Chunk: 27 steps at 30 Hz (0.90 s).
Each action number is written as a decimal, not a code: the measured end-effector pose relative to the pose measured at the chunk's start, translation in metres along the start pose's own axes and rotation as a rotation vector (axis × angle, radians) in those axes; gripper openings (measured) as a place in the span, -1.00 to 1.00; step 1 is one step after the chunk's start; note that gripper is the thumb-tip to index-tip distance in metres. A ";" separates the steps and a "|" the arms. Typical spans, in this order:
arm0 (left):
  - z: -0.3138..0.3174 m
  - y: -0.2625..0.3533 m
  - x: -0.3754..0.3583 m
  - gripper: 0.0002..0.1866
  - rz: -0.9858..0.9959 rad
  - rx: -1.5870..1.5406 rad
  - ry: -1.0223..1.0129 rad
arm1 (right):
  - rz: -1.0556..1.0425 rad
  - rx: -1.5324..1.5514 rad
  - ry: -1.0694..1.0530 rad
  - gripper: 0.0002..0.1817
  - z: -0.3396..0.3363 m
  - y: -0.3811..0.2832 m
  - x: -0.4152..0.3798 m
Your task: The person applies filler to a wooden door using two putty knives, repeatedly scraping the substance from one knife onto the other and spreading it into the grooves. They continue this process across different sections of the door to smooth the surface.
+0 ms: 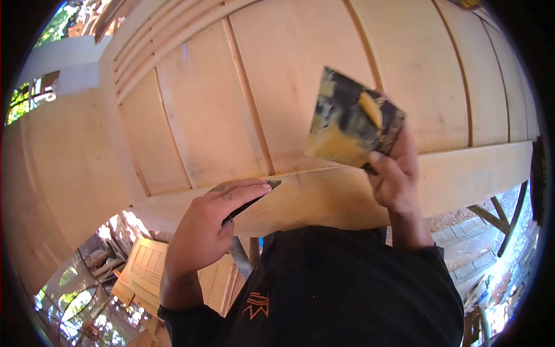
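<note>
My left hand (217,217) is closed round a thin dark blade (248,205), whose tip touches or nearly touches the near edge of a pale wooden panelled piece (202,92). My right hand (396,173) holds up a square dark board (352,121) above the wood, with the thumb on its lower edge. Yellowish paste is smeared over the board's lower left part, and a thicker yellow lump (370,110) lies near its right side. Narrow grooves divide the panels of the wooden piece.
A plain wooden slab (58,168) stands at the left. Below it, another panelled wooden piece (147,266) lies among scrap wood. Dark curved legs (500,217) stand at the right over a paved floor (468,243). My dark shirt fills the lower middle.
</note>
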<state>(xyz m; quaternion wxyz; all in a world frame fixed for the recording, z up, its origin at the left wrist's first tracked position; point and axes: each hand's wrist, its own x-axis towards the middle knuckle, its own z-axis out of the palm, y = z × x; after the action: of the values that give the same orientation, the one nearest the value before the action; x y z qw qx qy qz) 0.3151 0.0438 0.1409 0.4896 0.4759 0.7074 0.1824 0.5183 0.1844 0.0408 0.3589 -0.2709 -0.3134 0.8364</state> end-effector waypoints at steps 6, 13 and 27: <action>0.025 -0.022 0.023 -0.37 -0.111 0.157 0.082 | -0.029 -0.297 0.156 -0.21 -0.022 0.001 0.017; 0.034 -0.028 0.034 -0.40 -0.150 0.342 -0.028 | 0.020 -0.389 0.200 -0.21 -0.033 0.005 0.020; 0.034 -0.026 0.054 -0.34 -0.195 0.251 -0.205 | 0.017 -0.304 0.246 -0.21 -0.043 0.013 0.013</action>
<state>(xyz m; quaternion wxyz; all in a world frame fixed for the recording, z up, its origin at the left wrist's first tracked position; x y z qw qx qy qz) 0.3284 0.0698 0.0786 0.5114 0.4784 0.7139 -0.0048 0.5343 0.2012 -0.0001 0.3425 -0.4249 -0.3876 0.7429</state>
